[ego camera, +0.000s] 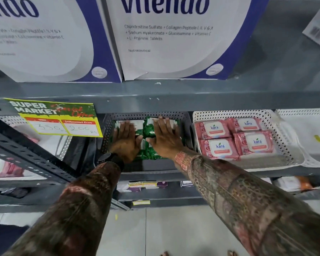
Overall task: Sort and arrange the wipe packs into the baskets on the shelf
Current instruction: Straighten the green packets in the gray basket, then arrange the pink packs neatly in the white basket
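A grey perforated basket [187,124] sits on the middle shelf and holds several green wipe packs [149,131]. My left hand [125,139] lies flat, fingers spread, on the left packs. Over the right-hand packs my right hand [165,138] presses down the same way. Neither hand grips a pack. To the right, a white perforated basket [277,130] holds several pink wipe packs [221,147] laid flat in two rows.
A yellow and green price sign [57,118] hangs from the shelf edge left of the grey basket. Large white and blue boxes [174,37] stand on the shelf above. Another white basket [310,133] is at far right. A slotted metal brace [26,154] crosses the left side.
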Tool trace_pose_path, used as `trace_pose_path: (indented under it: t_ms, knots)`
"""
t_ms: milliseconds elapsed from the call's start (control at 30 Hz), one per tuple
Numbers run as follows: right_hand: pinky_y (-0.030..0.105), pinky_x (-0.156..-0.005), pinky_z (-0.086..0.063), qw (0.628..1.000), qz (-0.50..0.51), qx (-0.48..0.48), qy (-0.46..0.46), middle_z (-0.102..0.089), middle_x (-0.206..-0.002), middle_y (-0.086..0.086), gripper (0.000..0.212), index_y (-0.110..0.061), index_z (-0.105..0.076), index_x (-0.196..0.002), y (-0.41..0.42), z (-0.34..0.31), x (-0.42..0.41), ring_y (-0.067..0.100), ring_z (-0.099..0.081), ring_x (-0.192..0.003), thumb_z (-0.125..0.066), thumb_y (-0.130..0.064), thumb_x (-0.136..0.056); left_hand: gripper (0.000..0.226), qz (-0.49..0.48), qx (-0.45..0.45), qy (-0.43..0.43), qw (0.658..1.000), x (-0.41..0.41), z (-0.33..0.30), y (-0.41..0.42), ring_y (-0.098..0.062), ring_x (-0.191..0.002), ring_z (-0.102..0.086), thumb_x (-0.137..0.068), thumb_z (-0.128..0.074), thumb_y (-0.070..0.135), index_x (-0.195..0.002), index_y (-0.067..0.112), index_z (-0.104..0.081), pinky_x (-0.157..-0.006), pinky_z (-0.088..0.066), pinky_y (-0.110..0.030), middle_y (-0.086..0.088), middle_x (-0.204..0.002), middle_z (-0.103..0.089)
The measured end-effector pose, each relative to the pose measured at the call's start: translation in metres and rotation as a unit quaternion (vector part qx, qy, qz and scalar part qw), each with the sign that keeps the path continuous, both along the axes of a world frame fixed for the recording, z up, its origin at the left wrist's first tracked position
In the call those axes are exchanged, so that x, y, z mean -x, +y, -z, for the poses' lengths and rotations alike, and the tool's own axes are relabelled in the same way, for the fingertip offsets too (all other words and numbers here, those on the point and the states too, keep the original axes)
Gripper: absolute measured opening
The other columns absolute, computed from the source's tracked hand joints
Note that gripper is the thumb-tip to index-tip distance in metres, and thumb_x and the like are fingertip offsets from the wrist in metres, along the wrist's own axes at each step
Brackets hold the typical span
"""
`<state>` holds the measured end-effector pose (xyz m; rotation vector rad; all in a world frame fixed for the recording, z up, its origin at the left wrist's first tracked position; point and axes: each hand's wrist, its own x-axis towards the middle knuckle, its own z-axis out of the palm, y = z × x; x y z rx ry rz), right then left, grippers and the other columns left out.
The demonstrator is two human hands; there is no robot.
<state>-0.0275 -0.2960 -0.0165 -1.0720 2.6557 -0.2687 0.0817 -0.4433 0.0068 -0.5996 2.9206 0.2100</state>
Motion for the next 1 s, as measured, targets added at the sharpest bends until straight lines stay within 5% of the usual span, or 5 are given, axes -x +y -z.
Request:
trace_pose_path:
  t_ms: [500, 633, 800, 900, 1000]
  knots:
    - [0.057, -0.127, 0.009, 0.999, -0.022, -0.031, -0.035, 0.028, -0.17, 0.007, 0.083, -0.019, 0.014, -0.164, 0.007, -0.006, -0.003, 0.03, 0.026, -0.158, -0.013, -0.067, -0.103, 0.069, -0.009, -0.023, -0.035, 0.999, 0.0, -0.005, 0.003, -0.024, -0.162, 0.012, -0.109, -0.015, 0.047, -0.164, 0.009, 0.005, -0.132, 0.005, -0.048, -0.01, -0.174, 0.014]
    - [0.052, -0.13, 0.002, 0.996, -0.038, 0.077, -0.007, 0.001, -0.175, 0.011, 0.077, -0.014, -0.007, -0.166, 0.039, -0.034, -0.005, 0.032, 0.004, -0.162, -0.034, -0.056, -0.106, 0.067, -0.034, -0.032, 0.006, 0.999, 0.003, -0.031, 0.015, -0.029, -0.16, -0.017, -0.109, -0.025, 0.048, -0.163, 0.011, -0.015, -0.131, -0.015, -0.049, -0.011, -0.174, -0.013]
    - [0.042, -0.115, -0.043, 0.963, 0.028, 0.255, 0.082, -0.055, -0.152, 0.011, 0.059, -0.014, -0.052, -0.15, 0.145, -0.062, 0.008, 0.031, -0.054, -0.136, -0.069, -0.023, -0.095, 0.048, 0.027, -0.049, 0.172, 0.984, 0.018, -0.067, 0.098, -0.036, -0.119, -0.068, -0.104, -0.041, 0.043, -0.141, 0.019, -0.061, -0.1, -0.056, -0.042, -0.016, -0.138, -0.068]
    - [0.041, -0.102, -0.056, 0.969, 0.091, 0.221, 0.067, -0.062, -0.143, 0.002, 0.049, -0.021, -0.061, -0.141, 0.224, -0.069, 0.035, 0.024, -0.063, -0.125, -0.069, -0.021, -0.093, 0.041, 0.085, -0.077, 0.192, 0.975, 0.043, -0.075, 0.176, -0.035, -0.098, -0.075, -0.098, -0.044, 0.041, -0.124, 0.025, -0.072, -0.084, -0.06, -0.044, -0.012, -0.114, -0.079]
    - [0.045, -0.097, -0.058, 0.982, 0.126, 0.127, 0.054, -0.06, -0.142, -0.001, 0.053, -0.029, -0.061, -0.138, 0.283, -0.071, 0.068, 0.027, -0.059, -0.127, -0.074, -0.023, -0.087, 0.042, 0.147, -0.078, 0.13, 0.977, 0.072, -0.066, 0.234, -0.03, -0.107, -0.074, -0.095, -0.057, 0.038, -0.136, 0.028, -0.065, -0.09, -0.061, -0.04, -0.008, -0.126, -0.076]
